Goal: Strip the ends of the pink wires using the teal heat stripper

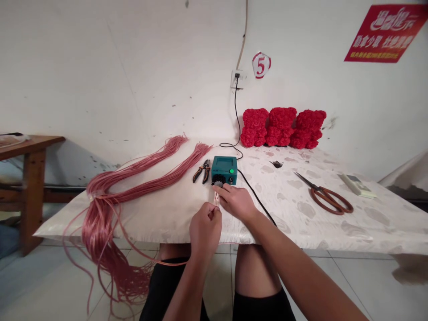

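Observation:
My left hand (206, 225) is closed, its thumb and finger pinching a short, light, coppery-pink wire end (216, 197) just in front of a small teal machine (224, 165). My right hand (236, 201) reaches in from the right with its fingers closed around the upper part of the same wire end, by the dark round opening in the machine's front. A green button glows on the machine's top. From a large bundle of pink wire (133, 189) on the left, one strand runs to my left forearm and passes out of sight behind it.
Black-and-orange pliers (202, 171) lie left of the machine. On the right are brown-handled scissors (326, 196), a pale remote control (358, 185) and a small dark item (277, 164). Red flower blocks (282, 127) stand against the wall. A black power cord (256, 194) crosses the table.

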A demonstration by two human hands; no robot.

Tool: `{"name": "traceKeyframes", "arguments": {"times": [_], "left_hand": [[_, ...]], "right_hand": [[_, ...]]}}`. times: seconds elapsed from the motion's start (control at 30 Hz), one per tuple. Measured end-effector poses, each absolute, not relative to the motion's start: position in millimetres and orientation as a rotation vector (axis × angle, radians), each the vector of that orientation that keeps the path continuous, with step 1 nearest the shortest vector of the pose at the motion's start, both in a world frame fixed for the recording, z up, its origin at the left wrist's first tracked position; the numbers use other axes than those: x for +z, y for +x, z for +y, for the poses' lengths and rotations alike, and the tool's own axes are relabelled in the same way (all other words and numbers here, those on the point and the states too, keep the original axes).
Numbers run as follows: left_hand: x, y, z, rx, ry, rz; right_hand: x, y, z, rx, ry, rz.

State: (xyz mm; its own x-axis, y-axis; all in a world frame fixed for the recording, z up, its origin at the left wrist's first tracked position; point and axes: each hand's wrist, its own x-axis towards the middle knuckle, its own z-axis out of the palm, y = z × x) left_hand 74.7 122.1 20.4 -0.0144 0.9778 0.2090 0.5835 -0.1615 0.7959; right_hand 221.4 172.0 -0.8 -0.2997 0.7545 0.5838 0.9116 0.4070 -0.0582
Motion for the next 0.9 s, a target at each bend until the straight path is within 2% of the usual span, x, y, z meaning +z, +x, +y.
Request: {"name": "traceKeyframes", "arguments": {"times": [0.17,0.37,0.6,0.9], "left_hand": [[19,74,124,1.073,1.771,1.603],[15,75,126,1.087,1.741,1.598],[18,74,125,1.094,1.736,1.606],[16,76,124,1.146,1.725,1.613]], "right_hand": [[12,233,166,-0.266,-1.412,-2.078],[33,267,195,-0.146,-1.627,-1.686],[21,269,223,0.040,-1.640,-1.593],[19,265,218,0.078,-1.623,-1.562]]}}
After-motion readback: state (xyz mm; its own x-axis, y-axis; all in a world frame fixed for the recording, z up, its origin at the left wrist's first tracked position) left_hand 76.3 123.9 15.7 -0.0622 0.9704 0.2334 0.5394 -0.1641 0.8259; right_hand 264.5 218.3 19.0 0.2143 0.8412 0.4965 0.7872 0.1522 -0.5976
